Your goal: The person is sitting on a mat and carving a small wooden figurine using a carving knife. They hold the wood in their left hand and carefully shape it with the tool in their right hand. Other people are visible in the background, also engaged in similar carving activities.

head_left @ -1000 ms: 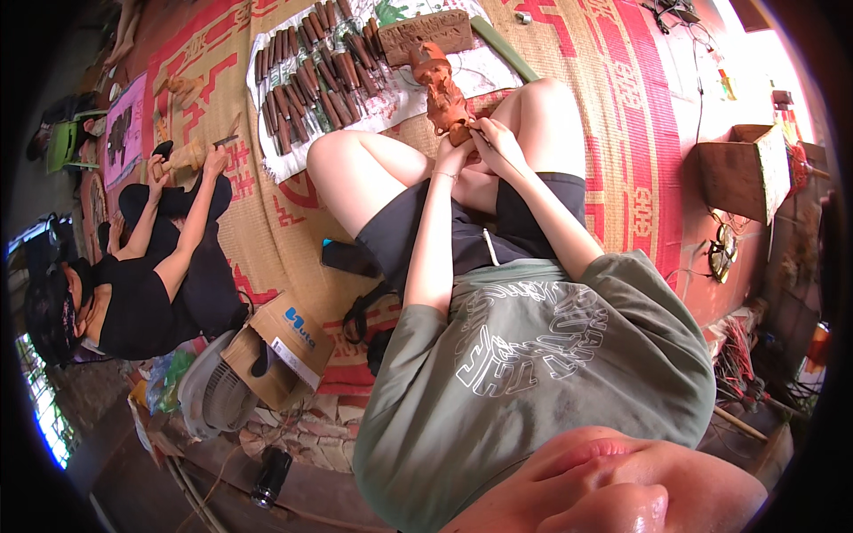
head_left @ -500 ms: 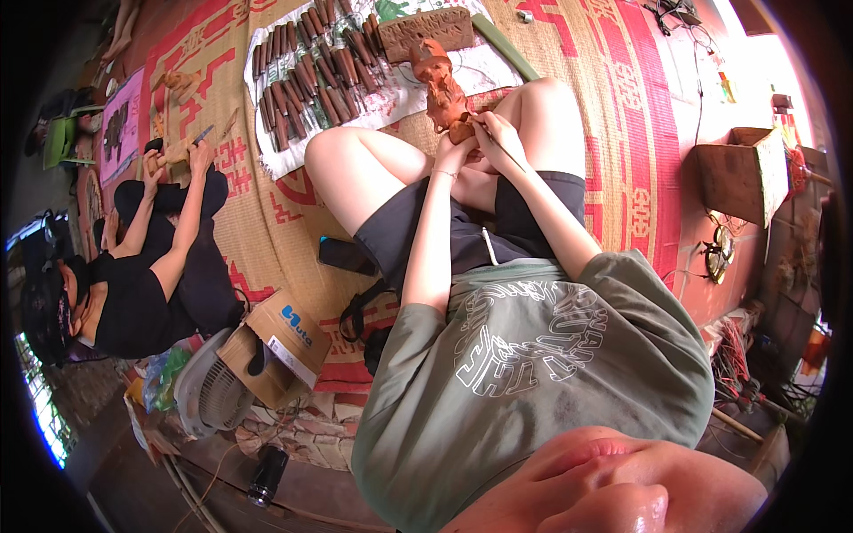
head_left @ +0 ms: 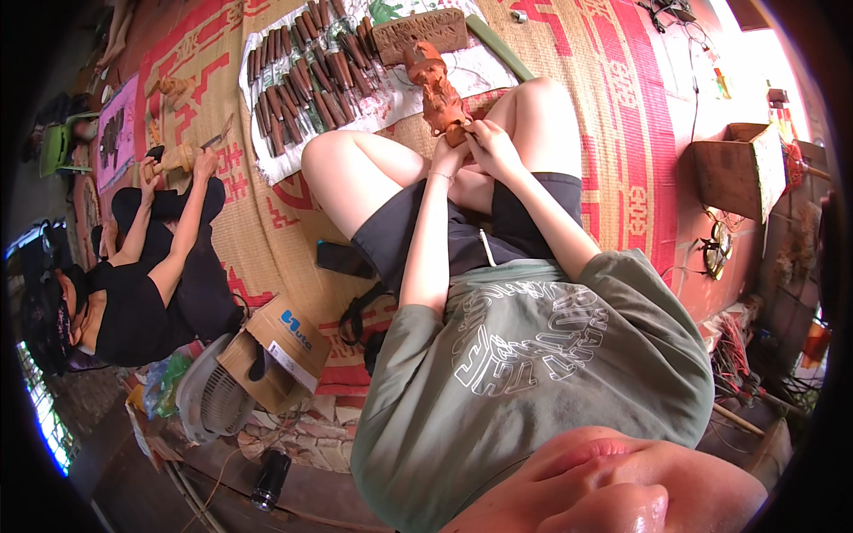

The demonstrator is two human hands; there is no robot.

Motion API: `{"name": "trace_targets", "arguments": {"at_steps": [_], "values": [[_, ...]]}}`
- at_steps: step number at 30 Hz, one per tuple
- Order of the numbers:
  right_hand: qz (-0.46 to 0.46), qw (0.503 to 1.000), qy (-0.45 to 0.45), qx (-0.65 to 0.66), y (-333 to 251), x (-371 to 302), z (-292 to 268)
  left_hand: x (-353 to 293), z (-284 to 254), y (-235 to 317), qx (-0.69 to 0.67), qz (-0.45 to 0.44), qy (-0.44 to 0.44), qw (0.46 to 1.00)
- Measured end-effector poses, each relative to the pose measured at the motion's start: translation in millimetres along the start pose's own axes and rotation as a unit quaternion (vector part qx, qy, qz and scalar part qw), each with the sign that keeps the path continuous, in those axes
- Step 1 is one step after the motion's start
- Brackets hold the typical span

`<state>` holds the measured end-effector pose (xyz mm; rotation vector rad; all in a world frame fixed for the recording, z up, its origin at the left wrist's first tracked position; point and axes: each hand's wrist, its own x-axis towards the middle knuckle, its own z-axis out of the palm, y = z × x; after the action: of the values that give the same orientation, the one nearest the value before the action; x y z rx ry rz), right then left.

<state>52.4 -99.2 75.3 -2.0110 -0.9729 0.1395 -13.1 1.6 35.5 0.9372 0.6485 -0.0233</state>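
A reddish-brown carved wooden figure (head_left: 442, 99) lies tilted between my bent knees, its lower end toward me. My left hand (head_left: 450, 158) is closed round that lower end. Close against the same end is my right hand (head_left: 494, 149), its fingers pinched together; whatever they hold is too small to make out. Beyond the figure, a carved wooden block (head_left: 419, 37) rests on a white cloth (head_left: 277, 167). Several rows of carving tools (head_left: 306, 75) with brown wooden handles are spread on this cloth, left of the figure.
A green strip (head_left: 499, 49) lies along the cloth's right side. At the left, another person (head_left: 133, 302) works on a pale wood piece (head_left: 179, 158). A dark phone (head_left: 345, 259) and an open cardboard box (head_left: 284, 346) are at my left; a wooden box (head_left: 742, 173) stands right.
My right hand has turned a little at the figure's lower end; the thin dark tool seen along its wrist earlier no longer shows. The other person's hands have shifted on their wood piece.
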Motion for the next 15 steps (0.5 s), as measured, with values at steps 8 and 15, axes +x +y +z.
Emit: {"name": "trace_targets", "arguments": {"at_steps": [8, 15], "values": [[0.040, 0.998, 0.024, -0.039, -12, 6, -3, 1, -3, 2, 0.009, -0.011, -0.006, 1.000], [-0.061, 0.997, 0.016, -0.047, 2, -2, 6, -1, 3, 1, -0.027, 0.007, 0.006, 1.000]]}}
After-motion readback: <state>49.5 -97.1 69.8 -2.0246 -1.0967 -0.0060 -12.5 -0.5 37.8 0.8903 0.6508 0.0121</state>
